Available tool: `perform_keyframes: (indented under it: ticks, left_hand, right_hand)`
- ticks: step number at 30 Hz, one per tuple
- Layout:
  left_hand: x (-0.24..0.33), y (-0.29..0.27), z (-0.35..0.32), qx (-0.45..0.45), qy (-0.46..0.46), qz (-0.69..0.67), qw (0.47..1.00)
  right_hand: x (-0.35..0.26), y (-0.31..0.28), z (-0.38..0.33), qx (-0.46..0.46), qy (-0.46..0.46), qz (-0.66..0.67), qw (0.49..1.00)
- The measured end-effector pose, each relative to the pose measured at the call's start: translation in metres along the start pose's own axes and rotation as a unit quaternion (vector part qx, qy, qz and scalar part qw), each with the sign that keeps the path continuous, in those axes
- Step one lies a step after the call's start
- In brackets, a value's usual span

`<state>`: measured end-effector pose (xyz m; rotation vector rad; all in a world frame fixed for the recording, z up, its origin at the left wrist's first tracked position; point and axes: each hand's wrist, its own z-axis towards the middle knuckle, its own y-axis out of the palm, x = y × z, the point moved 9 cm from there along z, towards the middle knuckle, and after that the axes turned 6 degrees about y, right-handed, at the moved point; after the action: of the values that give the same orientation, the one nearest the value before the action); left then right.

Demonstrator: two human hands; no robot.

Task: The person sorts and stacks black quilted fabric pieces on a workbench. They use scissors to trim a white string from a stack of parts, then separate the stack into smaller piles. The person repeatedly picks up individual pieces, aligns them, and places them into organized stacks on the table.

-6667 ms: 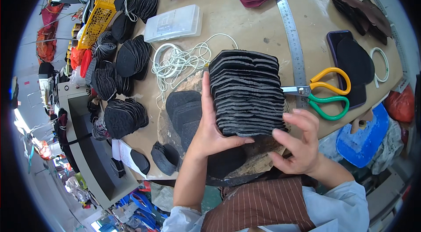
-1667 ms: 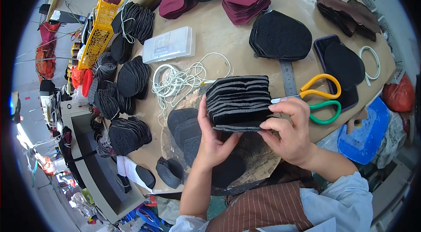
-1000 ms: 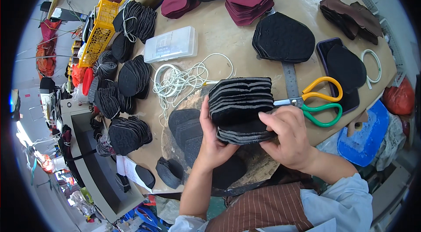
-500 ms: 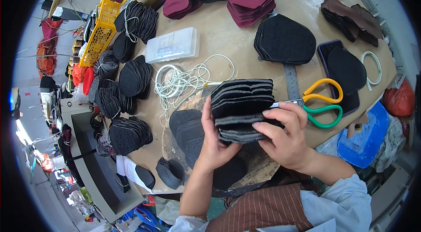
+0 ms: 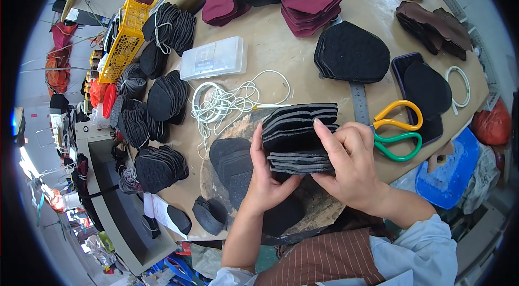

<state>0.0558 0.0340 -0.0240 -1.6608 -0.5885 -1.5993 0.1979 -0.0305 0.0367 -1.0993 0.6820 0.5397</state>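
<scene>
A thick stack of black fabric pieces (image 5: 298, 124) is held between my two hands over the table, its layered grey-black edges turned up. My left hand (image 5: 268, 180) grips the stack's left side, thumb beneath and fingers along the edge. On the other side, my right hand (image 5: 351, 159) has its fingers against the upper layers and its thumb by the lower ones. The stack is parted across the middle, with a dark gap between its two portions. Scissors (image 5: 397, 130) with one yellow and one green handle lie just right of my right hand.
A round worn wooden block (image 5: 319, 214) and dark fabric pieces (image 5: 228, 159) lie beneath my hands. White cord (image 5: 219, 107) and a clear plastic box (image 5: 213, 59) are beyond. Tied black bundles (image 5: 162, 170) line the left; maroon (image 5: 311, 5) and black stacks (image 5: 352, 51) stand farther back.
My right hand's fingers have shifted up onto the upper layers of the stack. The lower portion now lies more level and compact. My left hand keeps its hold.
</scene>
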Motion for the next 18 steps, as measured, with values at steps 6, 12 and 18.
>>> perform_keyframes:
  ticks: [6, 12, 18]
  left_hand:
    - [-0.005, 0.001, -0.002, 0.006, -0.008, -0.028, 1.000]
    - [-0.002, 0.003, -0.001, 0.000, -0.012, -0.046, 0.999]
    - [0.001, 0.004, 0.000, -0.005, -0.008, -0.037, 0.999]
  right_hand:
    - [-0.002, -0.008, -0.001, 0.066, -0.007, -0.026, 0.997]
    - [0.002, -0.003, -0.001, 0.052, -0.002, -0.029, 0.998]
    - [0.002, -0.003, 0.001, 0.044, -0.014, -0.022, 0.999]
